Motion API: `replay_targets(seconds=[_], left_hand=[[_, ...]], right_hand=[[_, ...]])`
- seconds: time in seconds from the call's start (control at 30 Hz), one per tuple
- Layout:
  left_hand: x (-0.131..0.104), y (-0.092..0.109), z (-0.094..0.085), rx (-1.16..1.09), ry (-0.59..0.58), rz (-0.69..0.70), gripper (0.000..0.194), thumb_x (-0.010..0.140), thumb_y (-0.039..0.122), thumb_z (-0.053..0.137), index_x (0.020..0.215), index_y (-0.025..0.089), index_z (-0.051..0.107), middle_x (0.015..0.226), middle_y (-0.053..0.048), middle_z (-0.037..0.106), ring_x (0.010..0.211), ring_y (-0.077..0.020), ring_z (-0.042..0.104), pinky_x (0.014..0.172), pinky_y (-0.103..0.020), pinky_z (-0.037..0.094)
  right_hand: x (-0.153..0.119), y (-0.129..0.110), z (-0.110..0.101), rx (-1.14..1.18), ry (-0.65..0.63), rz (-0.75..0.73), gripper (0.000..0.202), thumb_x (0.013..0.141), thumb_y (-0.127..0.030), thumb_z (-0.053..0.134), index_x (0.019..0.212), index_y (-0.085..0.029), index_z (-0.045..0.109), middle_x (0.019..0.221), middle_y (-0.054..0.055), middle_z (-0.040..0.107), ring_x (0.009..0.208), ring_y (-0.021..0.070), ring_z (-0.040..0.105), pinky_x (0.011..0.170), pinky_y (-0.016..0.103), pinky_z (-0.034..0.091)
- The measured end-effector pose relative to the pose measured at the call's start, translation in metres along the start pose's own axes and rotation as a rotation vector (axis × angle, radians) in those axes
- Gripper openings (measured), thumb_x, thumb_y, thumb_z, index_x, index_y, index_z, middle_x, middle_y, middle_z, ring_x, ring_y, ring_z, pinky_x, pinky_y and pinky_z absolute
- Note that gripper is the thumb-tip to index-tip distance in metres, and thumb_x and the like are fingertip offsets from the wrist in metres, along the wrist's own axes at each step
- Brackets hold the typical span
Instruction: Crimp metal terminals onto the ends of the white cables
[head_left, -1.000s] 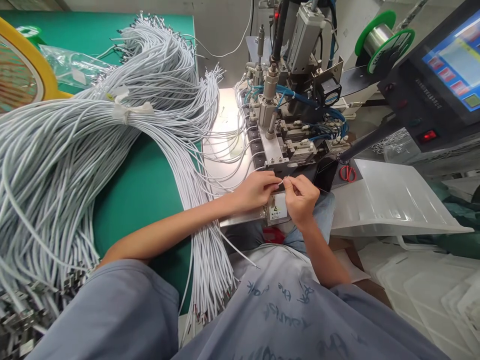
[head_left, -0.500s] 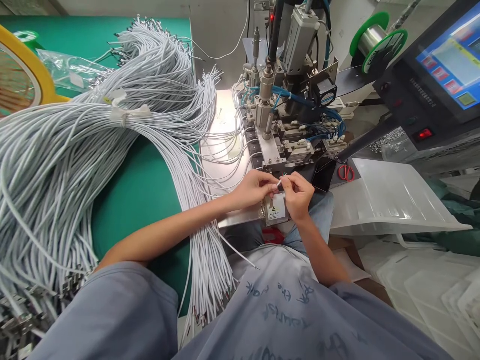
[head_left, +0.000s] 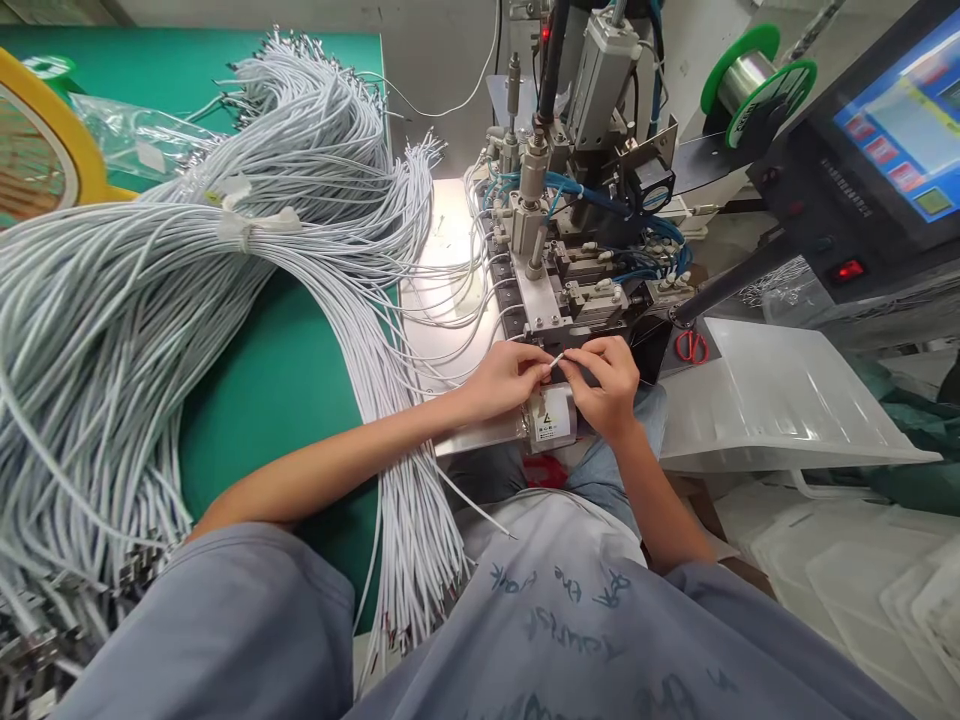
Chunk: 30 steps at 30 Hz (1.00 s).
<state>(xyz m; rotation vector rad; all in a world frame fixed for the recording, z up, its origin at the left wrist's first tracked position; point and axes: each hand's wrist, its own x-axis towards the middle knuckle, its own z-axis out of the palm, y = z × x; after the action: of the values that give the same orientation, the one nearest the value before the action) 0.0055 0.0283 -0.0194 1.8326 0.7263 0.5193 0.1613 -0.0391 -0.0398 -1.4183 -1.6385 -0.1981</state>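
Between my two hands, just in front of the machine (head_left: 541,300), is the end of a white cable (head_left: 556,361). My left hand (head_left: 504,380) pinches the cable between thumb and fingertips. From the other side my right hand (head_left: 604,385) closes its thumb and index finger on the cable's tip; the fine wires there are too small to make out. A tied bundle of white cables (head_left: 315,270) lies to the left, its loose ends hanging under my left forearm. Below my hands sits a small box with a white label (head_left: 553,415).
A green mat (head_left: 247,370) covers the left table, with a yellow-rimmed round object (head_left: 90,150) at its far left. Right of the machine are a solder wire spool (head_left: 750,85), a screen (head_left: 900,130), red-handled scissors (head_left: 691,346) and a translucent plastic tray (head_left: 795,400).
My right hand has shifted slightly right and its fingers have straightened along the cable tip. More of the cable end shows between my hands. My left hand has barely moved.
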Motion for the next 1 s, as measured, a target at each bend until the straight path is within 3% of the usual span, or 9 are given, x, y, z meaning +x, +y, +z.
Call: replay_targets(seconds=[0.1,0.23,0.33,0.5,0.67,0.77,1.0], left_hand=[[0.0,-0.001,0.001,-0.02,0.0,0.001,0.021,0.08,0.017,0.049,0.081,0.011,0.068,0.068,-0.002,0.064,0.06,-0.0089,0.055,0.056,-0.019,0.044],[0.0,-0.003,0.002,-0.063,0.005,0.0,0.021,0.08,0.017,0.048,0.081,0.01,0.068,0.068,-0.002,0.064,0.059,-0.0086,0.056,0.056,-0.019,0.046],[0.0,-0.005,0.003,-0.079,0.005,0.009,0.02,0.08,0.017,0.049,0.082,0.01,0.068,0.069,-0.002,0.064,0.06,-0.0087,0.057,0.057,-0.02,0.047],[0.001,-0.008,0.001,-0.059,-0.055,0.056,0.021,0.083,0.017,0.047,0.083,0.01,0.067,0.068,-0.002,0.063,0.06,-0.0092,0.057,0.058,-0.02,0.047],[0.005,-0.012,-0.004,0.479,-0.128,0.224,0.025,0.086,0.012,0.042,0.091,0.011,0.067,0.08,-0.007,0.062,0.073,-0.0134,0.058,0.067,-0.024,0.046],[0.007,-0.015,-0.004,0.736,-0.185,0.195,0.028,0.088,0.012,0.038,0.091,0.01,0.066,0.089,-0.01,0.059,0.072,-0.0144,0.058,0.064,-0.025,0.045],[0.01,-0.021,-0.002,0.809,-0.19,0.189,0.031,0.092,0.017,0.037,0.107,0.015,0.064,0.088,-0.007,0.061,0.072,-0.0151,0.06,0.062,-0.024,0.044]], right_hand=[[-0.002,-0.001,0.003,0.116,0.009,0.191,0.01,0.082,-0.023,0.059,0.074,-0.02,0.063,0.07,0.003,0.056,0.067,0.0154,0.052,0.06,0.031,0.043],[-0.001,-0.002,0.008,0.456,-0.078,0.482,0.012,0.081,-0.025,0.056,0.072,-0.018,0.057,0.076,0.002,0.055,0.07,0.0138,0.054,0.054,0.025,0.042],[0.0,-0.004,0.009,0.575,-0.091,0.6,0.01,0.079,-0.025,0.057,0.071,-0.018,0.056,0.074,0.001,0.054,0.07,0.0134,0.054,0.055,0.024,0.043],[0.001,-0.006,0.007,0.552,-0.091,0.548,0.011,0.079,-0.024,0.057,0.069,-0.019,0.057,0.075,0.002,0.055,0.075,0.0145,0.054,0.058,0.025,0.043],[-0.007,0.012,0.01,0.537,-0.26,0.56,0.011,0.079,-0.025,0.056,0.07,-0.018,0.056,0.076,0.002,0.055,0.071,0.0139,0.052,0.052,0.024,0.038],[-0.013,0.023,0.016,0.536,-0.334,0.61,0.011,0.078,-0.025,0.054,0.07,-0.018,0.057,0.075,0.002,0.057,0.072,0.0146,0.053,0.055,0.025,0.04],[-0.019,0.027,0.028,0.575,-0.285,0.788,0.012,0.071,-0.029,0.058,0.068,-0.017,0.06,0.069,0.001,0.061,0.069,0.0152,0.056,0.065,0.029,0.045]])
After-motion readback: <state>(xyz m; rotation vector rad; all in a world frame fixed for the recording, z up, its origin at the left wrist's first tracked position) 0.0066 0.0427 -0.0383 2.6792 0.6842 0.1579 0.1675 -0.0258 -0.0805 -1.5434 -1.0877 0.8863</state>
